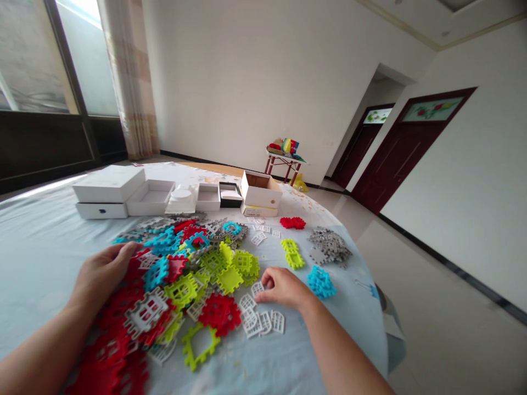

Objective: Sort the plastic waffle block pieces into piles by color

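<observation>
My right hand (pixel 283 286) is closed, with thumb and fingertips pinched on a small white plastic window piece (pixel 257 289). Just below it, several more white window pieces (pixel 251 319) lie loosely together on the cloth. At the left edge of a mixed pile rests my left hand (pixel 101 271), fingers loosely extended beside red interlocking building tiles (pixel 119 307); nothing shows in its grasp. The pile also holds blue tiles (pixel 156 274), lime green tiles (pixel 229 278) and a grey tile with a white window (pixel 148 312). A lime green open frame (pixel 201 346) lies near the front.
Separate groups sit to the right: red tiles (pixel 292 223), green tiles (pixel 292 254), grey tiles (pixel 329 246) and blue tiles (pixel 321 282). Behind the pile stands a row of boxes, including a white box (pixel 109 186) and an open box (pixel 259 193). The round table's edge curves at right.
</observation>
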Available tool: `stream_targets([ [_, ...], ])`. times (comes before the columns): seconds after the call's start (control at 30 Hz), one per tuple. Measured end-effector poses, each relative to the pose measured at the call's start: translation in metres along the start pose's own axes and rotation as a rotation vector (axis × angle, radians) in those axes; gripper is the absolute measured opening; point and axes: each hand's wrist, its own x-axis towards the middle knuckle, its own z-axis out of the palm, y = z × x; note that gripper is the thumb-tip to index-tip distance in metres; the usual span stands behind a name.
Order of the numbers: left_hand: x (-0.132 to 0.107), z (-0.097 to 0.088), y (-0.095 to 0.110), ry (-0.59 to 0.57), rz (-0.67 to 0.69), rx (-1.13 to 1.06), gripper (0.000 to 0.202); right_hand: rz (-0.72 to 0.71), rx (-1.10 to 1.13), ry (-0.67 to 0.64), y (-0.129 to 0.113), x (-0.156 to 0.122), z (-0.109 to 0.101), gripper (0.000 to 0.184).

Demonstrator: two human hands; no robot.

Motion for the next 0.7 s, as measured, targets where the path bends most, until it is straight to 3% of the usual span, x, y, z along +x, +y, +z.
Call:
stream_targets([
  [0.2, -0.001, -0.002, 0.003, 0.000, 0.020, 0.013, 0.045, -0.044, 0.360, -0.101, 0.004, 0.000, -0.008, 0.021],
  [0.37, 0.001, -0.001, -0.001, -0.002, 0.010, 0.003, 0.046, 0.014, 0.633, 0.083, 0.008, 0.015, -0.022, 0.020],
  [0.57, 0.007, 0.002, -0.009, -0.016, 0.007, -0.016, 0.049, 0.160, 0.514, 0.230, 0.015, 0.063, -0.029, 0.014],
  [0.7, 0.007, 0.002, -0.009, -0.026, 0.018, -0.025, 0.046, 0.217, 0.423, 0.403, 0.023, 0.093, -0.035, 0.034],
])
